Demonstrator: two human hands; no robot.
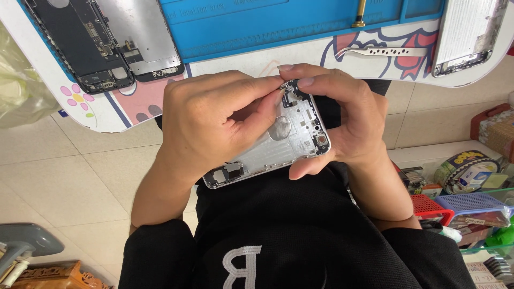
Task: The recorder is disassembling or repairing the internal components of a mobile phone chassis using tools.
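both hands meet over the person's lap around a silver phone shell (278, 144), which lies open side up and tilted, its lower end toward the left wrist and its upper end toward the right fingers. left hand (214, 120) lies across the shell's left edge with thumb and forefinger pressed together, pinching at a small dark part (292, 91) by the shell's top corner. right hand (348, 120) cups the shell's right edge, thumb under its lower corner and fingertips curled over the top, touching the same dark part. inside the shell a round metal patch sits near the middle, and small black parts lie at the lower end. beyond the hands stands a white table (101, 115) with cartoon prints. a blue mat (257, 32) covers its middle, reaching to the far edge. at the table's left end lies an opened phone (88, 48), dark inside, with its grey screen half (142, 40) touching it on the right. silver tweezers (383, 52) rest near the table's front edge, just beside another silver phone shell (468, 35) at the right end. below the table is a tiled floor (69, 176), with baskets of small goods at the right.
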